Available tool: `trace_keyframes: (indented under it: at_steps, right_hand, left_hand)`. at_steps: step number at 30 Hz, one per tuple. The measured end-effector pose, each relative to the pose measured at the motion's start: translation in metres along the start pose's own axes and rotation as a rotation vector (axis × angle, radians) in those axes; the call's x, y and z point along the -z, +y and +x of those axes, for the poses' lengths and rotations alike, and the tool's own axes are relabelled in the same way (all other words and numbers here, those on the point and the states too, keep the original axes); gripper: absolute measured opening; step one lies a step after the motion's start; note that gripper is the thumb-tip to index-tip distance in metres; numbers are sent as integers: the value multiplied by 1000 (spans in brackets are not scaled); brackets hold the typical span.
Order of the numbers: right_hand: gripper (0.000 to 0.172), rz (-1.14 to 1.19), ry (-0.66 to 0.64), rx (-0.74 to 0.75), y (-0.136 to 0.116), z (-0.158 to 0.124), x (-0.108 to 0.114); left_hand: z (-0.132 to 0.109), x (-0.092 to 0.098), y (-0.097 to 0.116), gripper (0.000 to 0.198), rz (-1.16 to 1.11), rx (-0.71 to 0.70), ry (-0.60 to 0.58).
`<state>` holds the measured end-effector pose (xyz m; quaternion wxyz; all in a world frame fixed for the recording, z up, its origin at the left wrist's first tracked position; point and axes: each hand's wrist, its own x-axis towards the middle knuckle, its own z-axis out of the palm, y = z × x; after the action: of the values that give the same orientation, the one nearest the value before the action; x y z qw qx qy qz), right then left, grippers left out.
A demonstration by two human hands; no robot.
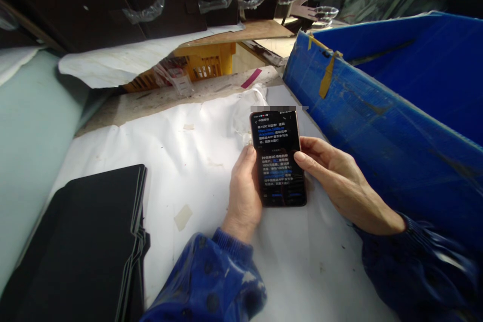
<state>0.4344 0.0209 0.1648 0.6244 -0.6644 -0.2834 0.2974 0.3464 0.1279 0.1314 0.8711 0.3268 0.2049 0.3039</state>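
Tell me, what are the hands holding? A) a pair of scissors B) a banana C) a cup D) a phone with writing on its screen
D: the left hand grips a dark phone from the side, its lit screen full of text, while the right hand touches its other edge, above the white sheet.

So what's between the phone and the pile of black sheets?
In the head view, only the white cloth with a scrap of tape lies between the phone and the black sheets.
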Motion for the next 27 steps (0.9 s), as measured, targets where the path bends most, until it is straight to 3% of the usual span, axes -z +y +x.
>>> trace_keyframes:
  at_steps: [27]
  right_hand:
    - [39, -103, -11, 39, -7, 0, -1]
  left_hand:
    - [2, 3, 0, 29, 41, 14, 75]
